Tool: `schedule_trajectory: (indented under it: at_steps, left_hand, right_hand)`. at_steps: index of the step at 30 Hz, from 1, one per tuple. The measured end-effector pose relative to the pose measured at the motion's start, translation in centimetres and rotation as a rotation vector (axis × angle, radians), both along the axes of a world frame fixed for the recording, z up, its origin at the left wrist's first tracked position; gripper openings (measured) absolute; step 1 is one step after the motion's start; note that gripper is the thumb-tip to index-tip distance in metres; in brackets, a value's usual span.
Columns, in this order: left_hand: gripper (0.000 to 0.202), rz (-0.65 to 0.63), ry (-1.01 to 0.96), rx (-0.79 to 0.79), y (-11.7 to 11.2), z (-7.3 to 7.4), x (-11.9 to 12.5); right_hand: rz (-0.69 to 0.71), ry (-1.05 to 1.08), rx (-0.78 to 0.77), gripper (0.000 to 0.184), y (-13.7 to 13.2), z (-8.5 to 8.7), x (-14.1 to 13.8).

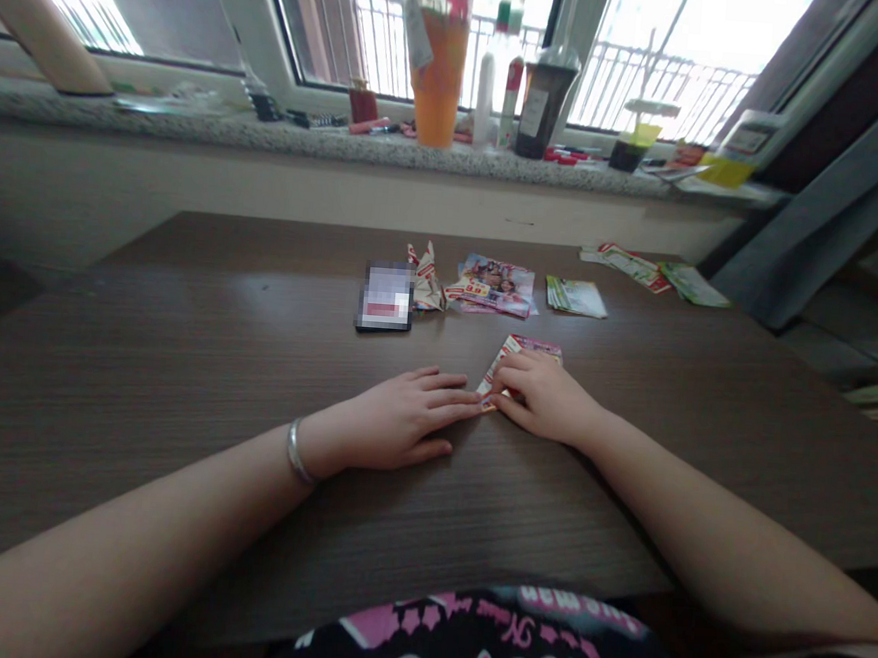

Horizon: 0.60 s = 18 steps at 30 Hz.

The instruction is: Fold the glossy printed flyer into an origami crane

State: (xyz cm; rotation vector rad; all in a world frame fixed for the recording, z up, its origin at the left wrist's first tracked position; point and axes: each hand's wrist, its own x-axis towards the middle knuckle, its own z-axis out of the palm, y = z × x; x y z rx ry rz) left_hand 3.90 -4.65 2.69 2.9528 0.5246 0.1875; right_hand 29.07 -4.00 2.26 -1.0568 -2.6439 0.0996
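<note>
A folded, brightly printed paper [511, 345] lies on the brown table in front of me. My right hand [551, 395] rests over it with bent fingers, pressing the paper near its left edge and covering much of it. My left hand [407, 417] lies flat on the table with its fingers stretched out. Its fingertips reach the paper's lower left corner, close to my right thumb. A folded paper shape with pointed tips [428, 286] stands beyond the hands, beside a phone-like device [385, 300] with a blurred screen.
Printed flyers [498, 283] lie in a pile behind the folded paper. A small stack of greenish paper [577, 297] is to their right, with paper strips [631, 266] farther back. An orange drink cup [437, 83] and a dark cup [543, 106] stand on the windowsill [308, 147].
</note>
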Motion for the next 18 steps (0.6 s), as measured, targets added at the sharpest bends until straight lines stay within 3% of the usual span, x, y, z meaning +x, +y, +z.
schedule_trajectory:
  at_steps: [18]
  left_hand:
    - [0.042, 0.019, -0.079, 0.055, -0.12, 0.03, 0.59]
  right_hand:
    - [-0.123, -0.046, -0.049, 0.016, 0.67, -0.3, -0.33]
